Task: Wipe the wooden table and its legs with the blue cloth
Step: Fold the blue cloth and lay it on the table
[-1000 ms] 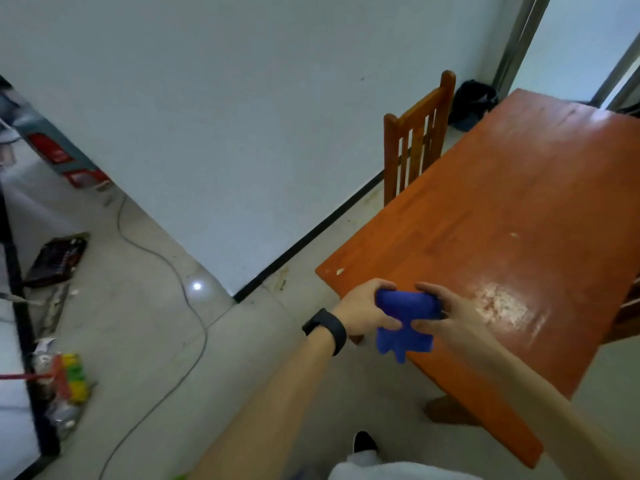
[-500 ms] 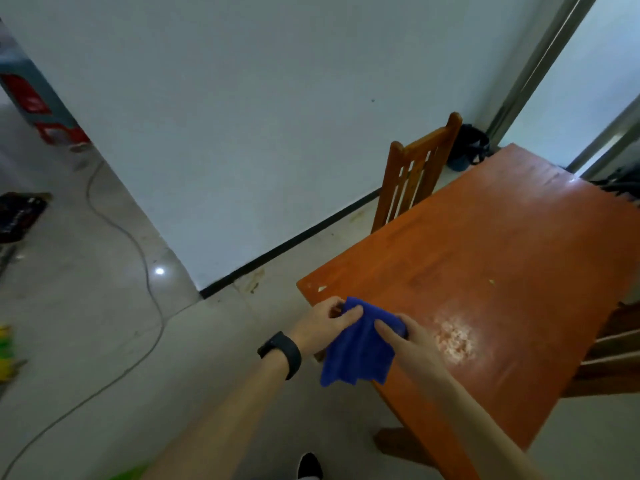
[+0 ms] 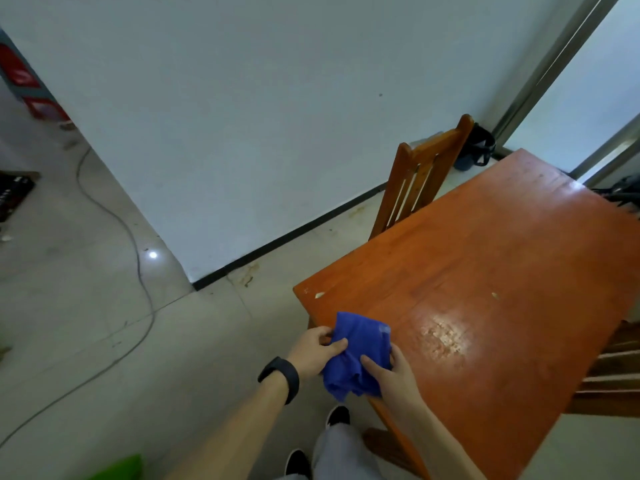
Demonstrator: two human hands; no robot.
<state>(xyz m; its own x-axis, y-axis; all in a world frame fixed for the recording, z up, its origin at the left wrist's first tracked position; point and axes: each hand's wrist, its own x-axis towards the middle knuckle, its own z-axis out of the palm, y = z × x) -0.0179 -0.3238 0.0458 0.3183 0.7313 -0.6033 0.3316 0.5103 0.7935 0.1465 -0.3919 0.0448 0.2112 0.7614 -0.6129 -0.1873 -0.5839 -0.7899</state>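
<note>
Since a second ago you've shaken the blue cloth point(image 3: 358, 355) out of that tight wad. It's looser and wider now, and its top edge has come up over the near corner of the wooden table point(image 3: 502, 271). I can't tell whether it's actually resting on the wood or just held above it.

Your left hand point(image 3: 313, 351) pinches the cloth's left side between thumb and curled fingers. Your right hand point(image 3: 388, 372) grips the right side, thumb on top, with the fingers tucked under where I can't see them.

What could bite you from here:
- The bottom of the cloth hangs off the table edge in a floppy bunch. Wipe like that and I'd guess the tail drags or catches on the edge.
- A pale crumb point(image 3: 319, 294) sits near the corner and there's a dull blotchy patch point(image 3: 443, 336) just beyond your right hand. A lumpy cloth will probably skate over the patch and flick the crumb onto the floor.
- When you get to the legs, that cable point(image 3: 138, 258) snaking over the tiles is a trip risk, and the chair point(image 3: 419, 174) pushed against the far side looks like it'll get in the way.
</note>
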